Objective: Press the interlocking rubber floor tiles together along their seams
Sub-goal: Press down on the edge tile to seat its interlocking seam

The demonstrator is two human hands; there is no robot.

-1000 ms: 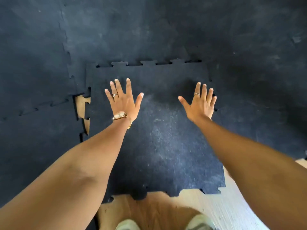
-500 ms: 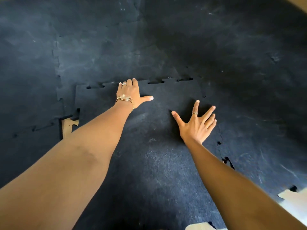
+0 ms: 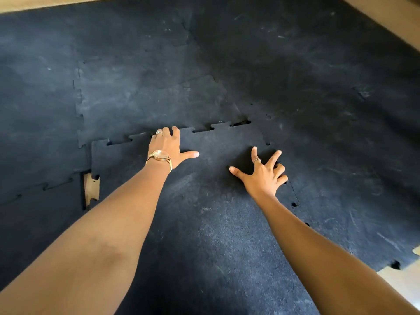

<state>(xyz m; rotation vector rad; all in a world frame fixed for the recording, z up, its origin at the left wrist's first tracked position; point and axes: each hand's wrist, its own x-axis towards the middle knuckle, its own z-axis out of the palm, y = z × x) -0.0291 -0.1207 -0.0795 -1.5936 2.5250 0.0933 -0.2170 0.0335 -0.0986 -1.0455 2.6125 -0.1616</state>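
Two hands on one loose tile (image 3: 204, 223): left hand (image 3: 169, 145) flat, fingers curled at its far seam; right hand (image 3: 263, 176) splayed open near its right seam, grasping nothing.

Dark speckled rubber tile (image 3: 204, 223) flat among joined tiles (image 3: 147, 92), far seam (image 3: 204, 129) partly gapped.

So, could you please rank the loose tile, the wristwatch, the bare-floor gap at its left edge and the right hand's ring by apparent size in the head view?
1. Loose tile
2. Bare-floor gap
3. Wristwatch, nearly as big
4. Ring
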